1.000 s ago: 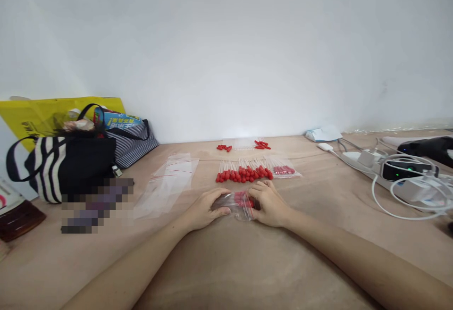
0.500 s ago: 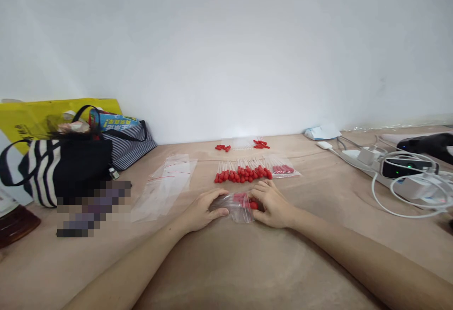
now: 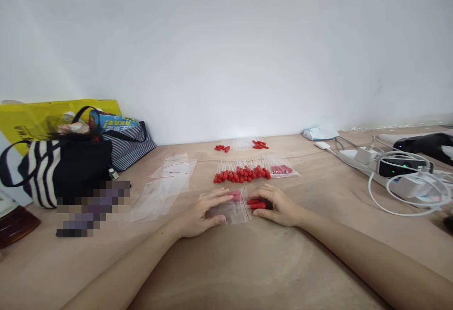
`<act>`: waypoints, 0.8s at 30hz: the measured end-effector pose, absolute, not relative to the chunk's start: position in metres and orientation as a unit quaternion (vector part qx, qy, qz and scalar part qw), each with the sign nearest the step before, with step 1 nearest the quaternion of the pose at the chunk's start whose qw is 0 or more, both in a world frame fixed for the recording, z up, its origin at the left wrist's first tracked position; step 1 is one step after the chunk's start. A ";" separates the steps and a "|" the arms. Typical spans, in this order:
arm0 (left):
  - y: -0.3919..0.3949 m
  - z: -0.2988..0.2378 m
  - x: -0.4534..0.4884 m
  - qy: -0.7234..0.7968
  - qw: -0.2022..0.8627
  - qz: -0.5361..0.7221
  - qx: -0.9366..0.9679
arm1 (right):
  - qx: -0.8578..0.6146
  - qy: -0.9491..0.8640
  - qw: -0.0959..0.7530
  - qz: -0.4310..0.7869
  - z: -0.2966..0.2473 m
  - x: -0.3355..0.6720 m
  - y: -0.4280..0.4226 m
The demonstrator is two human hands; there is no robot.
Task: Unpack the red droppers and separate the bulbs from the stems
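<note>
My left hand [image 3: 205, 210] holds a clear zip bag [image 3: 233, 214] down on the table, fingers across its upper part and thumb at its lower side. Pink-looking red tips [image 3: 234, 195] show through the plastic. At the bag's red-striped mouth, my right hand [image 3: 279, 206] is curled around a few red-tipped sticks [image 3: 256, 205], their red ends under its fingers and thumb. Just beyond my hands lies a row of white sticks with red rounded tips [image 3: 242, 174]. Right of that row is a filled clear bag [image 3: 283, 168].
Flat clear bags [image 3: 166, 187] overlap on the left. Farther back lie small red pieces [image 3: 222, 148] and more red-tipped sticks [image 3: 260, 145]. A black-and-white striped bag [image 3: 71, 171] stands at left. A power strip [image 3: 354, 161] with coiled white cables [image 3: 375, 206] is at right.
My right hand has shifted slightly right, away from the bag, so the red sticks show more. The bag lies flatter, its mouth stripe now visible. My left fingers have spread over it.
</note>
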State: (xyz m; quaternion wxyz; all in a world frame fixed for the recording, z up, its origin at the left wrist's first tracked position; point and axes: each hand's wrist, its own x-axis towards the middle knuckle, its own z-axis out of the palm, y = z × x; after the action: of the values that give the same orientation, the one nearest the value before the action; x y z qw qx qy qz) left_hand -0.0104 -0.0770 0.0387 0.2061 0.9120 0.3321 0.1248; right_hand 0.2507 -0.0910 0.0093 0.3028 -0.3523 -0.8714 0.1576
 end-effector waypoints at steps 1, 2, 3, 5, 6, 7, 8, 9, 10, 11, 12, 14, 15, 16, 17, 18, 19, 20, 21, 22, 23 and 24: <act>-0.077 0.038 -0.010 0.322 0.200 0.104 0.919 | -0.347 -0.871 0.310 0.159 0.009 0.250 -0.091; -0.077 0.037 -0.009 0.316 0.193 0.085 0.925 | -0.344 -0.870 0.316 0.158 0.008 0.249 -0.091; -0.076 0.036 -0.009 0.312 0.185 0.072 0.929 | -0.342 -0.870 0.321 0.155 0.007 0.250 -0.091; -0.074 0.035 -0.010 0.311 0.175 0.061 0.932 | -0.339 -0.871 0.323 0.147 0.005 0.253 -0.091; -0.074 0.035 -0.010 0.312 0.174 0.060 0.932 | -0.339 -0.872 0.322 0.141 0.004 0.256 -0.091; -0.073 0.035 -0.010 0.315 0.174 0.060 0.931 | -0.339 -0.874 0.320 0.135 0.003 0.260 -0.091; -0.073 0.035 -0.010 0.318 0.175 0.060 0.930 | -0.340 -0.876 0.319 0.127 0.002 0.264 -0.090; -0.073 0.035 -0.010 0.321 0.177 0.059 0.928 | -0.341 -0.877 0.317 0.120 0.001 0.269 -0.090; -0.073 0.036 -0.010 0.324 0.178 0.059 0.928 | -0.342 -0.878 0.315 0.115 0.001 0.274 -0.090; -0.073 0.036 -0.010 0.325 0.178 0.058 0.927 | -0.344 -0.878 0.313 0.115 0.001 0.278 -0.090; -0.073 0.036 -0.010 0.326 0.177 0.056 0.927 | -0.348 -0.877 0.309 0.120 0.002 0.282 -0.091; -0.073 0.036 -0.010 0.326 0.173 0.049 0.928 | -0.366 -0.870 0.297 0.148 0.004 0.288 -0.092; -0.072 0.036 -0.010 0.327 0.170 0.045 0.928 | -0.379 -0.862 0.291 0.168 0.005 0.289 -0.092; -0.072 0.037 -0.010 0.329 0.168 0.040 0.928 | -0.392 -0.854 0.286 0.189 0.006 0.290 -0.092; -0.072 0.037 -0.010 0.331 0.168 0.036 0.928 | -0.403 -0.845 0.280 0.210 0.007 0.291 -0.092; -0.072 0.037 -0.010 0.332 0.167 0.033 0.928 | -0.411 -0.838 0.275 0.229 0.007 0.291 -0.092; -0.072 0.037 -0.011 0.333 0.167 0.032 0.927 | -0.417 -0.833 0.270 0.244 0.007 0.291 -0.091; -0.072 0.037 -0.011 0.333 0.167 0.032 0.928 | -0.421 -0.830 0.263 0.255 0.007 0.291 -0.090; -0.072 0.037 -0.011 0.333 0.167 0.033 0.928 | -0.423 -0.829 0.257 0.261 0.006 0.292 -0.089; -0.072 0.037 -0.011 0.333 0.167 0.034 0.927 | -0.424 -0.829 0.251 0.264 0.006 0.293 -0.088; -0.072 0.037 -0.011 0.334 0.167 0.034 0.927 | -0.424 -0.830 0.249 0.264 0.005 0.295 -0.086; -0.072 0.037 -0.010 0.335 0.167 0.035 0.926 | -0.422 -0.831 0.249 0.264 0.005 0.298 -0.085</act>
State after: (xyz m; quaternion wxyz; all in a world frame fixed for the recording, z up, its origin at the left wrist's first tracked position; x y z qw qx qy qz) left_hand -0.0105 -0.0717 0.0375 0.1673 0.9265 0.3354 0.0346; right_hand 0.2980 -0.0849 0.0054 0.2489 -0.4218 -0.8311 0.2636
